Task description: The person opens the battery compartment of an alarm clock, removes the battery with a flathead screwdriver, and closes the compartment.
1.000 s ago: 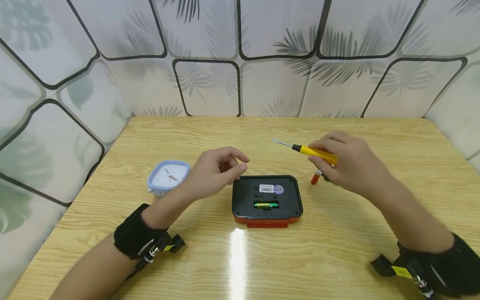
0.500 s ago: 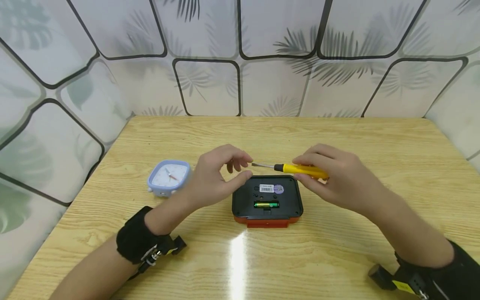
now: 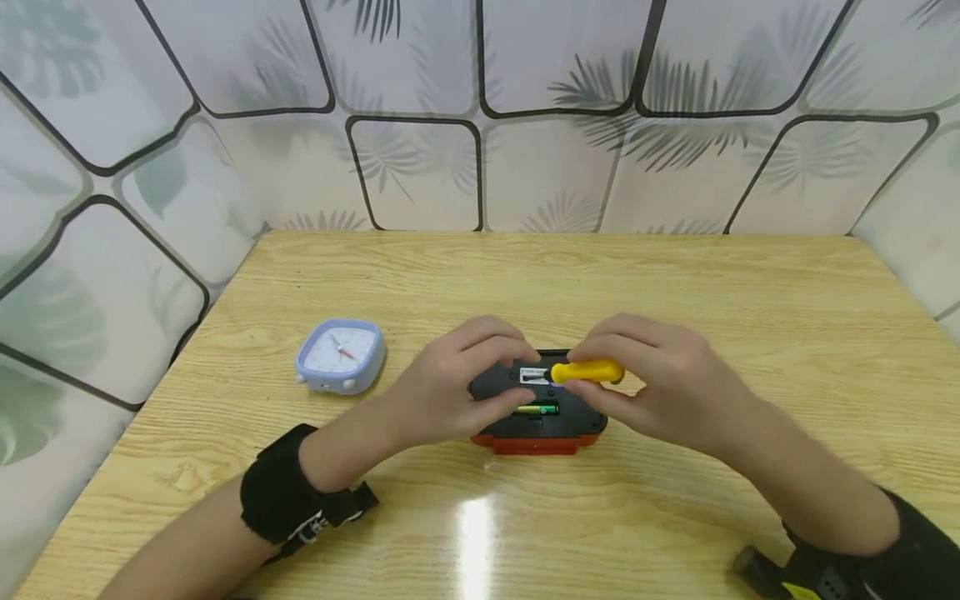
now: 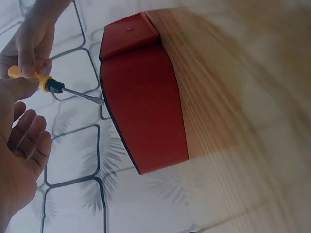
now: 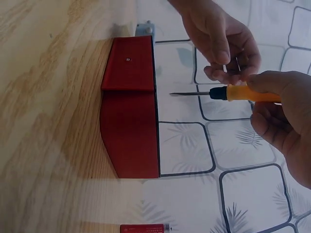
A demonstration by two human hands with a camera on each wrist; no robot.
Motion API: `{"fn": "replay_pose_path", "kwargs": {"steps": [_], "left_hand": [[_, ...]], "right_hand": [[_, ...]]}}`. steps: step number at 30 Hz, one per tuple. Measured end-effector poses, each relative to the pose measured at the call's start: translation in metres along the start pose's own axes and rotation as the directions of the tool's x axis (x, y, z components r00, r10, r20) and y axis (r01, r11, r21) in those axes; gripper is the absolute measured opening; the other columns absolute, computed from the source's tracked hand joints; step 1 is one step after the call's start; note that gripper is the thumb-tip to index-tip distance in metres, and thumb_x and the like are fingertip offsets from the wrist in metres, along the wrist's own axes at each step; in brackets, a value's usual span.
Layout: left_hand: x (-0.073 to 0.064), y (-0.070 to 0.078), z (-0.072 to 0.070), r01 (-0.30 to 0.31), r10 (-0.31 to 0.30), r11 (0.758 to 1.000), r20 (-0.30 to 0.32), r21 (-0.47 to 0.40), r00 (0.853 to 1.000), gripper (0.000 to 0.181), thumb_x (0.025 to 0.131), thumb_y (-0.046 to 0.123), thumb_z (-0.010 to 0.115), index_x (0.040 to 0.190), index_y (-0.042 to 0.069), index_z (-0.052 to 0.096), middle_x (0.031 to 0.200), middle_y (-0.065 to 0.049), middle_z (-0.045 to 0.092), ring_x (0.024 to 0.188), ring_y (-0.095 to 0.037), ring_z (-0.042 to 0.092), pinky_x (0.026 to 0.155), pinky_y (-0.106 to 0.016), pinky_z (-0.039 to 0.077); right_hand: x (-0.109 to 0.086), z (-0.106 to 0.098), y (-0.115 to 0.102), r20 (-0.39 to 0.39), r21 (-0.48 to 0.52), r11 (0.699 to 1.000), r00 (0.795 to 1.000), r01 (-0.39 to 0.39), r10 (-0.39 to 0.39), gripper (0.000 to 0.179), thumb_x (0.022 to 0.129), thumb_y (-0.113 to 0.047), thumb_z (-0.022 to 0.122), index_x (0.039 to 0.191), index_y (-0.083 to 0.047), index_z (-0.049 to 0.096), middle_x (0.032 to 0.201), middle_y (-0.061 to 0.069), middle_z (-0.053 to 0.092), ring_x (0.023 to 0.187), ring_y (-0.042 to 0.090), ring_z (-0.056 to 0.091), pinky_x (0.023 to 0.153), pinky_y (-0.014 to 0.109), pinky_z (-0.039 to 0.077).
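A red and black box-like device (image 3: 573,426) lies on the table with its black back up. A green battery (image 3: 547,409) sits in its compartment. My right hand (image 3: 667,379) grips a flat-blade screwdriver (image 3: 588,372) by the yellow handle, above the device. In the right wrist view the blade points at the device and its tip is apart from the black back. My left hand (image 3: 457,379) is over the device's left part, fingers loosely bent and holding nothing, covering part of the back. The left wrist view shows the red side (image 4: 141,102) of the device.
A light-blue alarm clock (image 3: 341,357) stands to the left of the left hand. A red battery (image 5: 143,228) shows at the bottom of the right wrist view, beside the device. The wooden table (image 3: 675,517) ends at a patterned wall covering (image 3: 420,175).
My right hand has carried the screwdriver left and down to over the device's back. My left hand has moved right, over the device. The clock has stayed where it was.
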State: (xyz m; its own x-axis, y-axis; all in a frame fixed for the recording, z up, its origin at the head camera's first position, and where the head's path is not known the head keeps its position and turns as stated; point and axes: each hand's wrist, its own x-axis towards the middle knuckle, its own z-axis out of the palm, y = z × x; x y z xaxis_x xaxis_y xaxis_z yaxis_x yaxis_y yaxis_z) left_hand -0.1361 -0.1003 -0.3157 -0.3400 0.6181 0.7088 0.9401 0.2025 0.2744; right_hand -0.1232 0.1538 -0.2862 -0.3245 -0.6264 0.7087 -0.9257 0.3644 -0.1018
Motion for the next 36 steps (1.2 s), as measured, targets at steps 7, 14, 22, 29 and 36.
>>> {"fn": "replay_pose_path", "kwargs": {"steps": [7, 14, 22, 29, 36], "left_hand": [[0.002, 0.018, 0.006, -0.027, 0.026, 1.000, 0.030, 0.012, 0.999, 0.043, 0.081, 0.016, 0.085, 0.114, 0.001, 0.063, 0.109, -0.008, 0.065, 0.091, -0.014, 0.063, 0.085, -0.016, 0.053], [0.002, 0.024, 0.004, -0.012, 0.015, 0.998, 0.037, -0.065, 0.999, 0.044, 0.080, 0.006, 0.083, 0.115, 0.000, 0.056, 0.103, -0.008, 0.067, 0.086, -0.011, 0.066, 0.079, -0.016, 0.056], [0.004, 0.014, -0.005, 0.072, -0.077, 0.985, -0.023, -0.155, 0.997, 0.056, 0.078, 0.002, 0.083, 0.125, -0.002, 0.053, 0.090, -0.010, 0.074, 0.077, -0.013, 0.072, 0.072, -0.016, 0.058], [0.003, 0.008, -0.009, 0.116, -0.118, 0.986, -0.005, -0.118, 0.993, 0.062, 0.081, 0.008, 0.082, 0.135, 0.001, 0.052, 0.090, -0.007, 0.071, 0.074, -0.011, 0.071, 0.071, -0.016, 0.058], [0.003, 0.005, -0.007, 0.147, -0.145, 0.984, 0.029, -0.101, 0.989, 0.058, 0.081, 0.008, 0.082, 0.133, 0.004, 0.055, 0.090, -0.005, 0.070, 0.073, -0.009, 0.070, 0.071, -0.016, 0.058]], "right_hand": [[0.003, 0.011, -0.016, -0.112, 0.061, 0.996, 0.992, 0.060, -0.053, 0.035, 0.097, -0.037, 0.063, 0.090, -0.004, 0.068, 0.083, 0.002, 0.067, 0.066, 0.011, 0.061, 0.059, 0.018, 0.055], [0.007, 0.020, -0.025, -0.214, 0.138, 0.977, 0.968, 0.164, -0.132, 0.034, 0.094, -0.033, 0.070, 0.092, 0.000, 0.068, 0.086, 0.006, 0.068, 0.072, 0.014, 0.063, 0.067, 0.019, 0.056], [0.008, 0.010, -0.014, -0.147, 0.167, 0.983, 0.988, 0.076, -0.051, 0.033, 0.101, -0.027, 0.058, 0.104, 0.005, 0.066, 0.088, 0.005, 0.066, 0.074, 0.012, 0.061, 0.069, 0.017, 0.054], [-0.005, 0.007, 0.002, 0.291, 0.036, 0.980, 0.940, -0.194, 0.175, 0.013, 0.092, -0.025, 0.073, 0.096, -0.013, 0.073, 0.094, -0.003, 0.070, 0.081, 0.008, 0.064, 0.069, 0.023, 0.058], [-0.010, 0.008, 0.009, 0.629, -0.110, 0.933, 0.703, -0.342, 0.332, 0.028, 0.084, -0.029, 0.082, 0.105, -0.012, 0.075, 0.117, 0.004, 0.066, 0.110, 0.023, 0.063, 0.091, 0.040, 0.058]]}}
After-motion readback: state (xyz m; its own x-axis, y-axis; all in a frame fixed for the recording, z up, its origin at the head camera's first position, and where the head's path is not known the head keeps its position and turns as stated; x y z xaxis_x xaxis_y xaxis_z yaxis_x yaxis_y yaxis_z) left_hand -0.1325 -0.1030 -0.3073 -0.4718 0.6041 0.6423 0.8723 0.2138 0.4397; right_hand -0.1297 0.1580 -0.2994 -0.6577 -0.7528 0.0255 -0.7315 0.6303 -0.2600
